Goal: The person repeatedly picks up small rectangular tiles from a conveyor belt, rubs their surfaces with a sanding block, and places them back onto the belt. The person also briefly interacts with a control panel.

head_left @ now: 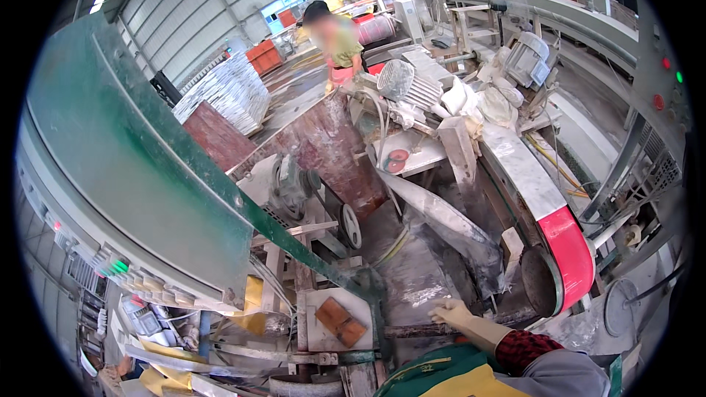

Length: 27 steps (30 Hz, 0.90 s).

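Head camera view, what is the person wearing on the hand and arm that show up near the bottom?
Only one own hand shows clearly: the right hand wears a pale cream work glove with a long cuff. Behind it comes a red-and-black patterned sleeve, then grey fabric at the lower edge. The left hand is not in view.

Stacked pale tiles [229, 92], grey motor [528, 59], green control panel [125, 169]

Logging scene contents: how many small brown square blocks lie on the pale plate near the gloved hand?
2: brown blocks and lie touching on the pale plate, left of the gloved hand. Clutter may hide more.
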{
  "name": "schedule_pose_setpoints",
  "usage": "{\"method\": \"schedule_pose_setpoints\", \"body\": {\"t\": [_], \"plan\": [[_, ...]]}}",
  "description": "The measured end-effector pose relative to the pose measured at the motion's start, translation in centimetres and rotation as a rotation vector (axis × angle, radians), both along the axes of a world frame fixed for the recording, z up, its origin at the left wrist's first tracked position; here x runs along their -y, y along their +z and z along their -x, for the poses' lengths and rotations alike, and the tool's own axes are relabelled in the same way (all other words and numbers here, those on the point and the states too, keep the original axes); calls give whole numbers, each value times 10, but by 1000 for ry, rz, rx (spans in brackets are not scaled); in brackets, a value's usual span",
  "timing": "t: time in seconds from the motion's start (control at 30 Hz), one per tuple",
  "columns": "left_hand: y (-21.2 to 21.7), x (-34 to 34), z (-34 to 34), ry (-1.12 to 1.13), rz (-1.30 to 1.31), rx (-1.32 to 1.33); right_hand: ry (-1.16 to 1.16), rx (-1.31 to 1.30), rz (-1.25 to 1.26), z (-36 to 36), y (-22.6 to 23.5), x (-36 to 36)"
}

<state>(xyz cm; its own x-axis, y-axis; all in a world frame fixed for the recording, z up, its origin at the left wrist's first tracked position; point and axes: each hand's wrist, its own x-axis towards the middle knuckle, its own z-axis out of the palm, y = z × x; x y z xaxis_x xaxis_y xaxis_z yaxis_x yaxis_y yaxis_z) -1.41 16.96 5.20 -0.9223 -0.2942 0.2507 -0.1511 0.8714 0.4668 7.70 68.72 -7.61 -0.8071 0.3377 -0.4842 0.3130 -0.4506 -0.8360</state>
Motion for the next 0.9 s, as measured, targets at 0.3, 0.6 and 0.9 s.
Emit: {"method": "schedule_pose_setpoints", "body": {"t": [0.3,0.6,0.9], "plan": [[47,-251,3,-900,-106,-12,403,-27,163,37,121,56],[89,-356,-2,-877,-1002,703,-44,-300,217,-1,183,-2],[92,-371,-4,-1032,-1172,1167,7,-338,-102,-26,171,-46]]}}
